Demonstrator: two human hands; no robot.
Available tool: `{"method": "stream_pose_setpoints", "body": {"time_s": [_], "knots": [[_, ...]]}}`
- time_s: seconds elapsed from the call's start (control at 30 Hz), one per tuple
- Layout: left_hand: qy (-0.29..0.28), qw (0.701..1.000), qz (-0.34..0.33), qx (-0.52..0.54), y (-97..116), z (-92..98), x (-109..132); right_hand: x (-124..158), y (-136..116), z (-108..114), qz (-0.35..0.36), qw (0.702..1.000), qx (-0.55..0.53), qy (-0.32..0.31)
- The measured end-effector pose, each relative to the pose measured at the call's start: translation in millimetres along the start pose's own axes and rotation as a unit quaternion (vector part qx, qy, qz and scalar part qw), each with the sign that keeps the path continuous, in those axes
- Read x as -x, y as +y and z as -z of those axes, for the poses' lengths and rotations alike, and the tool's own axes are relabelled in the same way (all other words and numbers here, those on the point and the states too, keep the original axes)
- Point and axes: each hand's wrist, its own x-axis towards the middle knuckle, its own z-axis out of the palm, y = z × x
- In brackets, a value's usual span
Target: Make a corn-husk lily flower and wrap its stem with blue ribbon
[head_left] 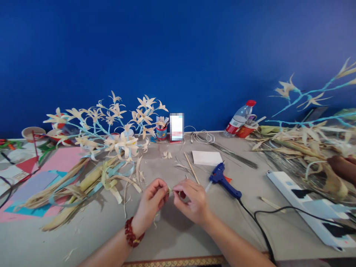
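Fine fingerwork seems under way, calling next for a light, steady pinch: the left hand (pixel 152 200) clamps a small pale-green piece (pixel 169 190) above the grey tabletop (pixel 108 226), the right hand (pixel 194 200) just beside it, grip unclear. Beyond lie a blue glue gun (pixel 219 175) and pale flowers (pixel 129 145), then a blue wall (pixel 178 55).

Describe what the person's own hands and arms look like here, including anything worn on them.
The left hand and the right hand are both ungloved, and no sleeves show on the visible stretch of arm. On the left side, a bracelet of chunky, dark red beads circles the wrist, with a small yellowish bit on it. Nothing is visible on the right wrist.
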Motion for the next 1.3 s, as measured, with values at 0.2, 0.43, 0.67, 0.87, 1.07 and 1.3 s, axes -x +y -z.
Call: {"method": "stream_pose_setpoints", "body": {"time_s": [0.2, 0.43, 0.67, 0.87, 1.07, 1.3], "knots": [[-0.044, 0.999, 0.017, 0.024, 0.7, 2.3, 2.4, 1.3, 0.1, -3.3, -0.047, 0.994, -0.095, 0.008], [-0.056, 0.998, 0.004, 0.016, 1.4, 7.7, 4.1, 1.0, 0.2, -1.9, -0.066, 0.991, -0.118, -0.012], [-0.048, 0.999, 0.013, 0.021, -0.6, 5.1, 1.9, -0.5, -1.0, -0.3, -0.086, 0.986, -0.138, -0.020], [-0.042, 0.999, -0.009, -0.008, -0.4, 5.5, 1.6, 0.4, -0.7, -1.8, -0.102, 0.984, -0.142, 0.016], [-0.047, 0.998, -0.027, -0.021, 0.6, 5.5, 4.3, 1.7, 2.3, -2.7, -0.150, 0.972, -0.173, 0.052], [-0.047, 0.999, -0.018, 0.003, -0.1, 6.4, 3.9, 2.2, 3.7, -2.4, -0.159, 0.970, -0.173, 0.054]]}}
